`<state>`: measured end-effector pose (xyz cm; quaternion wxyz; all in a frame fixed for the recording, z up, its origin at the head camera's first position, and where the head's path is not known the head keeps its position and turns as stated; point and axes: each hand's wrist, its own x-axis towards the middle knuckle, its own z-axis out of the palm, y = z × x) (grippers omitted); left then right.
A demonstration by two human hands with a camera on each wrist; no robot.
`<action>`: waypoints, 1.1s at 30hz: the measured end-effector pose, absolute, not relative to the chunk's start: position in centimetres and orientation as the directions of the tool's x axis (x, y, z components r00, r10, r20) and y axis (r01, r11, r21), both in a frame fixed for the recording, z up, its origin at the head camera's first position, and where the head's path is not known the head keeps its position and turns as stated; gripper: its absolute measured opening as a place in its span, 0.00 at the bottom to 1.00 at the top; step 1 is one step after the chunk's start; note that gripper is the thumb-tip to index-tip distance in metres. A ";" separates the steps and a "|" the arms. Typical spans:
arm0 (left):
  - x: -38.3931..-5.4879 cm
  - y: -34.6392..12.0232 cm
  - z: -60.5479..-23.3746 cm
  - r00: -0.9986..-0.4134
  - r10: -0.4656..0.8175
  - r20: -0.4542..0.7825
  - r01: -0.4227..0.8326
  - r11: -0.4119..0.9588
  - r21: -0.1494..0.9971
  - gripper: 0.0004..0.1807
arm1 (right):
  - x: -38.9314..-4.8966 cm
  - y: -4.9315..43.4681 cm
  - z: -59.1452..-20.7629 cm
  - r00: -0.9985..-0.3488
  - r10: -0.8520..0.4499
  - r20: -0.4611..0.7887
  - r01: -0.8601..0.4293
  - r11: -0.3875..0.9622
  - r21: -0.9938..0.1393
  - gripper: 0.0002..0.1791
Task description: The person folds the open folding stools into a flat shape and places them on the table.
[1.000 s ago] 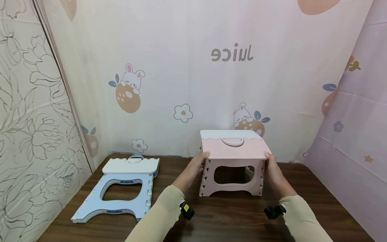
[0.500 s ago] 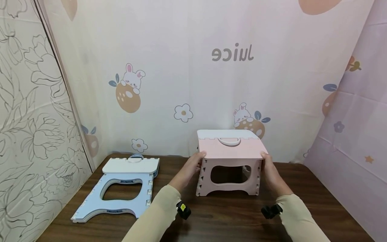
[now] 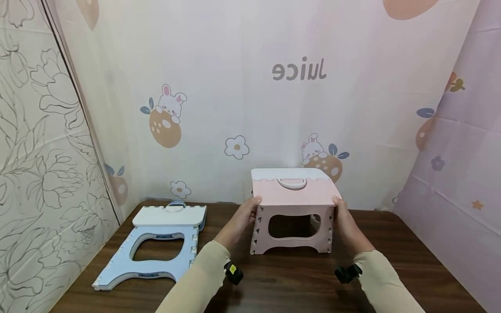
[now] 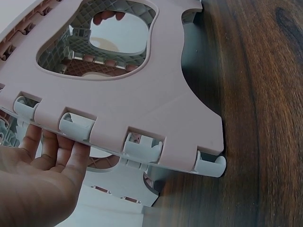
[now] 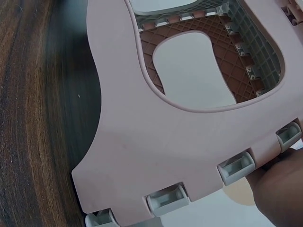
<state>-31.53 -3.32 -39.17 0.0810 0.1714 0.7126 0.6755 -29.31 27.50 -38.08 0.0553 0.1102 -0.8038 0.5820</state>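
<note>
A pink and white folding step stool stands unfolded on the dark wooden table, its white carry handle on top. My left hand grips its left side, thumb at the front top corner. In the left wrist view, the fingers of that hand curl behind the hinged edge of the pink leg panel. On the opposite side my right hand holds the other top corner with its thumb in front. The right wrist view shows only part of this hand, its fingertips hidden behind the panel.
A blue and white step stool lies folded flat on the left of the table, near my left forearm. A patterned curtain hangs along the back edge, with more curtain at the right.
Both hands have shifted the pink and white step stool a little to the left, keeping their grip on its sides. The blue stool has stayed in place.
</note>
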 end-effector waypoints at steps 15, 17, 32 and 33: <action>-31.6 -4.3 -39.2 -0.927 0.359 0.105 0.118 0.015 0.993 0.35 | -29.1 26.8 -38.0 -0.977 -0.121 0.174 -0.205 0.342 -0.917 0.43; -31.6 -4.4 -39.2 -0.929 0.356 0.103 0.115 0.013 0.993 0.35 | -29.1 26.6 -38.1 -0.977 -0.123 0.174 -0.206 0.341 -0.917 0.43; -31.6 -5.6 -39.3 -0.938 0.335 0.083 0.098 0.030 0.995 0.35 | -29.1 25.4 -38.1 -0.984 -0.103 0.145 -0.173 0.353 -0.919 0.46; -31.6 -5.7 -39.3 -0.940 0.332 0.082 0.098 0.032 0.995 0.35 | -29.1 25.3 -38.1 -0.984 -0.103 0.144 -0.172 0.354 -0.920 0.46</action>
